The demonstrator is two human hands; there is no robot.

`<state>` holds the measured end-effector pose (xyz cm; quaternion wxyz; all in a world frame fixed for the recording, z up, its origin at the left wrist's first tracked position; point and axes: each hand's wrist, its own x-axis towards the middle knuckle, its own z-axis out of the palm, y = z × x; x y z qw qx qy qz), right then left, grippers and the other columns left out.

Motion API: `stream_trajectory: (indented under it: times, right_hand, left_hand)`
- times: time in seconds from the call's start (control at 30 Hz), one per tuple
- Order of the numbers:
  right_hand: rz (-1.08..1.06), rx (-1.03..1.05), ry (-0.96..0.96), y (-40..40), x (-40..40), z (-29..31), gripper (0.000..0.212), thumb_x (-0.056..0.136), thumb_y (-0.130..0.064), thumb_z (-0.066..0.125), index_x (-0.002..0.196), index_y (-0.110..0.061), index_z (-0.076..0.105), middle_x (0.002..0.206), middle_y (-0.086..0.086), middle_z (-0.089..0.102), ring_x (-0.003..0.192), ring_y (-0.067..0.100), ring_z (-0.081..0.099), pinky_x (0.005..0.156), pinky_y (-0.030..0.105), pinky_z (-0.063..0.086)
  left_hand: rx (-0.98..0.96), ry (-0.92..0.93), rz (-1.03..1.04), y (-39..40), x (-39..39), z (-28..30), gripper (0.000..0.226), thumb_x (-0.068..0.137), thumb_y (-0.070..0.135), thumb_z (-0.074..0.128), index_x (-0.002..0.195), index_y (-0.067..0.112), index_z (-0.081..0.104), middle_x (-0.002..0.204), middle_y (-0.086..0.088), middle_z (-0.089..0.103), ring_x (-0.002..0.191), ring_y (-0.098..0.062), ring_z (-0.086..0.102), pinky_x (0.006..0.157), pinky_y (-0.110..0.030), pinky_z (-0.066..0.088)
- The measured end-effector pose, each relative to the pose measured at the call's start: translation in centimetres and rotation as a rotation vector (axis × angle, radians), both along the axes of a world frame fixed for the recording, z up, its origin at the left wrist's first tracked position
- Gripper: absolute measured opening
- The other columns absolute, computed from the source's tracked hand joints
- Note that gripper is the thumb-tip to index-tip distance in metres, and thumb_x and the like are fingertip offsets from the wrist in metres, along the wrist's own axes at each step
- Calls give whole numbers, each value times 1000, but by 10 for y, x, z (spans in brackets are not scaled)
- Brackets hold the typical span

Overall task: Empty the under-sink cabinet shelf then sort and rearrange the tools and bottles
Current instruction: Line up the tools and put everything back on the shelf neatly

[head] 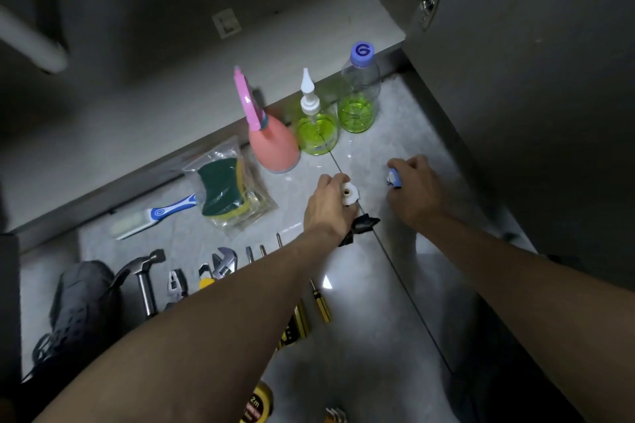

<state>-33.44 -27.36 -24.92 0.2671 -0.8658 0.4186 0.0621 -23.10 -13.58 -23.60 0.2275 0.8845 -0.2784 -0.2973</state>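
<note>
My left hand [328, 208] grips a small white-capped item [350, 194] on the tiled floor, with a black piece [360, 225] sticking out below the wrist. My right hand [417, 191] grips a small blue-and-white item [394, 178] to the right of it. Behind them, along the cabinet's front edge [192, 148], stand a pink spray bottle [271, 141], a green-liquid nozzle bottle [314, 127] and a clear bottle with a blue cap [359, 96]. The cabinet shelf [171, 62] looks bare.
A bag of sponges [228, 189] and a blue-white brush [154, 216] lie at the left. A hammer [146, 278], pliers [177, 285], wrench [225, 263], screwdrivers [319, 302] and tape measure [256, 405] sit in a row near me. A dark shoe [79, 306] is far left. The open door [532, 79] stands right.
</note>
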Motion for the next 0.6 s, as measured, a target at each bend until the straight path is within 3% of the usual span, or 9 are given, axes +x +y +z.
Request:
stream_trajectory:
  times: [0.1, 0.17, 0.27, 0.37, 0.5, 0.6]
  right_hand:
    - [47, -236, 33, 9, -7, 6, 45, 78, -25, 62, 121, -18, 53, 122, 11, 45, 108, 32, 46, 84, 43, 47]
    - [78, -374, -69, 21, -12, 10, 45, 75, -25, 56, 118, -13, 55, 116, 12, 50, 101, 32, 47, 82, 44, 44]
    - [301, -311, -265, 49, -24, 9, 38, 73, -21, 50, 109, -14, 60, 104, 7, 55, 91, 29, 51, 74, 39, 42]
    - [575, -224, -135, 77, -41, -4, 35, 78, -23, 61, 113, -19, 60, 109, 2, 53, 91, 21, 50, 71, 27, 31]
    - [360, -66, -134, 80, -57, -12, 14, 92, -29, 64, 103, -21, 60, 105, -4, 52, 88, 15, 55, 63, 21, 34]
    - [66, -21, -234, 64, -73, -15, 15, 94, -41, 57, 97, -26, 57, 95, -8, 51, 76, 13, 54, 58, 28, 33]
  left_hand:
    - [-35, -9, 37, 16, 0, 6, 40, 85, 28, 69, 121, 28, 54, 119, 1, 48, 103, -30, 58, 86, -40, 48]
    - [-54, -16, 72, 36, 0, 10, 39, 87, 28, 67, 123, 29, 54, 121, 4, 50, 105, -25, 58, 89, -39, 49]
    - [-73, -25, 86, 67, -5, 11, 35, 89, 28, 66, 122, 31, 55, 119, 8, 53, 106, -17, 57, 90, -35, 49]
    - [-84, -27, 97, 82, -6, 13, 30, 90, 24, 66, 118, 30, 57, 114, 9, 55, 101, -14, 57, 88, -37, 52]
    - [-72, -9, 56, 65, 1, 15, 32, 88, 18, 63, 119, 27, 58, 119, 5, 54, 105, -20, 58, 93, -40, 50]
    - [-37, -17, -25, 34, 0, 14, 39, 86, 21, 65, 123, 25, 55, 121, 2, 50, 105, -27, 57, 92, -41, 49]
